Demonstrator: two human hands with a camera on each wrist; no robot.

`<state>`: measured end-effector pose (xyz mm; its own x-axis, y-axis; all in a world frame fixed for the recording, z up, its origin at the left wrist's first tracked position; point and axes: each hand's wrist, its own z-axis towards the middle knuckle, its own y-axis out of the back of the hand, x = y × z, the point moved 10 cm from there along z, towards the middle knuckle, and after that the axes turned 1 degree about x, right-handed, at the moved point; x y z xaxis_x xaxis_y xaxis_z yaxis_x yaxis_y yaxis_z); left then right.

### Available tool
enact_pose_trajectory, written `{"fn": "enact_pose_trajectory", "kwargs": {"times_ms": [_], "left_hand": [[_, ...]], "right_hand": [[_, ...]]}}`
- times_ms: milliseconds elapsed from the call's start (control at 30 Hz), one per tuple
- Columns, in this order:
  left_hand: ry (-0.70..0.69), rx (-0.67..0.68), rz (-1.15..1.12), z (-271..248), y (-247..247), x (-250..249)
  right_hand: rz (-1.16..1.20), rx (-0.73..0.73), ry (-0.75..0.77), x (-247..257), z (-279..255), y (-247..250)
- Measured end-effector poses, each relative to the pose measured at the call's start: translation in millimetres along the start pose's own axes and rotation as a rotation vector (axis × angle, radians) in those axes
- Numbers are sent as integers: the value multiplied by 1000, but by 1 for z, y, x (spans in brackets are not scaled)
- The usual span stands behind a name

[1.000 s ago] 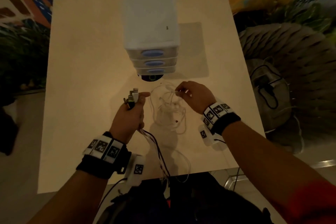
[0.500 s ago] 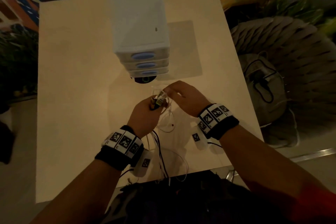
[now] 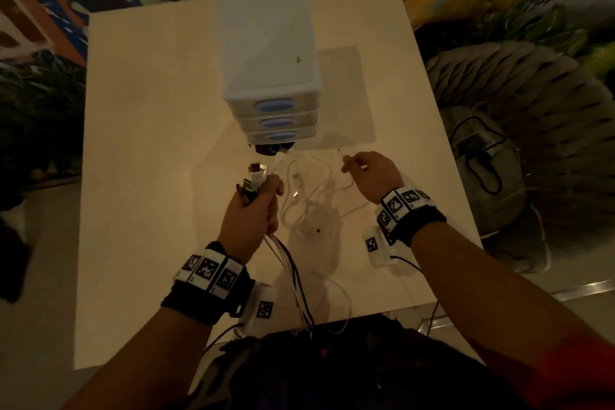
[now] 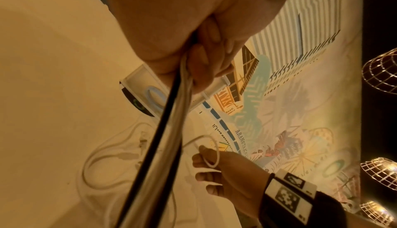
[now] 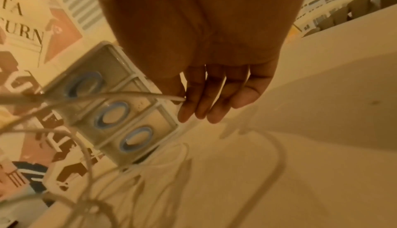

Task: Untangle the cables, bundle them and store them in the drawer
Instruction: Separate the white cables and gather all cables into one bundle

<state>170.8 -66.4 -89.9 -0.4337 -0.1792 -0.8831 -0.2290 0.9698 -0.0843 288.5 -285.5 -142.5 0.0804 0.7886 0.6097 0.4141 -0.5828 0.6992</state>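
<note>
Your left hand [image 3: 251, 213] grips a bunch of cables [image 3: 289, 263] with the plugs [image 3: 255, 176] sticking up above your fist. Your right hand [image 3: 374, 173] pinches a white cable [image 3: 309, 190] that loops loosely between your hands over the desk [image 3: 149, 143]. The drawer unit [image 3: 271, 76] stands just beyond, its three drawers closed.

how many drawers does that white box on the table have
3, stacked in the white drawer unit: the top drawer, the middle drawer under it, and the bottom drawer nearest the table. All look closed. Each has a blue oval handle.
</note>
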Motion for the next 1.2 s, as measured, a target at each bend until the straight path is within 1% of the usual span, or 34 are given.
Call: {"fn": "enact_pose_trajectory", "kwargs": {"times_ms": [100, 233, 300, 433, 467, 567, 667, 733, 833, 867, 900, 933, 967, 1000, 1033, 1067, 1100, 1133, 1167, 1200], "left_hand": [[-55, 29, -62, -11, -1, -10], [-85, 35, -116, -23, -3, -22], [-112, 24, -121, -28, 1, -27], [-188, -21, -110, -35, 16, -40], [-196, -43, -115, -37, 20, -42], [-221, -89, -136, -42, 32, -50], [-257, -85, -150, -45, 37, -56], [-282, -73, -149, -46, 40, -59], [-302, -76, -146, -49, 42, -63], [-300, -75, -140, -50, 41, -64], [-293, -74, -126, -51, 39, -65], [-283, -72, -107, -52, 37, -66], [-275, -65, -89, -54, 34, -67], [-272, -50, -77, -55, 31, -68], [-268, -31, -70, -56, 28, -68], [-265, -8, -64, -57, 24, -69], [-266, 19, -53, -58, 21, -70], [-273, 48, -40, -59, 17, -72], [-281, 74, -24, -60, 14, -73], [-288, 97, -12, -61, 11, -75]], "right_hand": [[-7, -4, -9, -10, -4, -2], [37, -3, -55, -22, -4, -9], [118, -22, -100, -32, -4, -7], [350, -158, -147, -51, -14, 16], [379, -172, -160, -57, -17, 19], [396, -144, -231, -84, -25, 16], [535, -117, -311, -113, -33, 6], [602, -118, -358, -123, -39, 2], [597, -121, -398, -126, -49, 2], [566, -95, -400, -123, -51, 1], [466, -44, -397, -120, -54, -1], [276, 31, -392, -114, -56, -3], [21, 108, -373, -107, -60, -2], [-211, 151, -342, -99, -62, 1], [-348, 138, -322, -88, -64, 8], [-383, 85, -310, -76, -66, 17], [-335, -9, -278, -57, -68, 28], [-237, -132, -194, -35, -70, 39], [-139, -237, -45, -6, -73, 46], [-65, -261, 130, 30, -79, 45]]}}
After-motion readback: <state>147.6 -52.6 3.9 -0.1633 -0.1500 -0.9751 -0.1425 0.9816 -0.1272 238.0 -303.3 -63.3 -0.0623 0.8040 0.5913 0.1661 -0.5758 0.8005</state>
